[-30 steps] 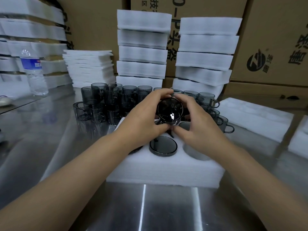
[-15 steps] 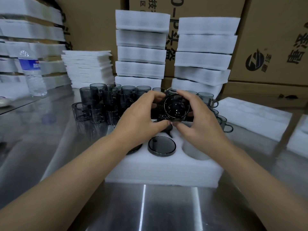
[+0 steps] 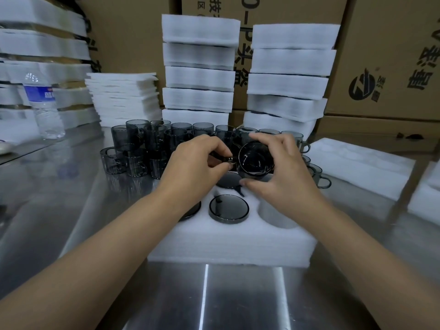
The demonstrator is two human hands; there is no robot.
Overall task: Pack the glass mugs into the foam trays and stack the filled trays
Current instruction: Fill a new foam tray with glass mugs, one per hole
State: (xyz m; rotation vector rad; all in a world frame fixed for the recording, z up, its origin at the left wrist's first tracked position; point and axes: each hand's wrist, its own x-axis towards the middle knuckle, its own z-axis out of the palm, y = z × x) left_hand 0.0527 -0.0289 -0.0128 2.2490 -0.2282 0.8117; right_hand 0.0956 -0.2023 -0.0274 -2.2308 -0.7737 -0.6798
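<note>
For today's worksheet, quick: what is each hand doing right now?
Left hand: pinching the handle of the smoky grey glass mug.
Right hand: gripping that mug's round body.

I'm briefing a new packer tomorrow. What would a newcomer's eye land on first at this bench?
First, the smoky glass mug held at centre, tipped toward the camera, with the left hand pinching its handle and the right hand gripping its body. Just below lies the foam tray, partly filled, its near-right pocket empty. Behind crowd loose mugs, before two tall foam stacks.
</note>
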